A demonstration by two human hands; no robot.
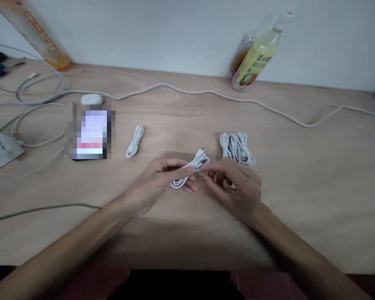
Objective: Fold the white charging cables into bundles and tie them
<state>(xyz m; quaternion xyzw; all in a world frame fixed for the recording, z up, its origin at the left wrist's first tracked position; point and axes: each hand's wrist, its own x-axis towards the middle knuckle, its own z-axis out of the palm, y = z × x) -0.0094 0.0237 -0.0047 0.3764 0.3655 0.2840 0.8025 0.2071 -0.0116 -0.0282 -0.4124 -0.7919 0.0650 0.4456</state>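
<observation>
My left hand [162, 179] is closed around a coiled white USB cable [181, 182], thumb pressed on top and a plug end sticking up past the coil. At the coil's right side, my right hand [234, 183] pinches a thin white tie [198, 170] between thumb and forefinger. Just behind my right hand lies a group of coiled white cables [237, 146]. Another bundled white cable [135, 141] rests on the table to the left, apart from both hands.
A phone [92, 133], blurred out, and a white earbud case [91, 99] are at left. Loose cords and a power strip [3, 152] lie farther left. A long white cord [187, 91] crosses the back, near a yellow bottle [256, 58] and an orange-labelled bottle [39, 35].
</observation>
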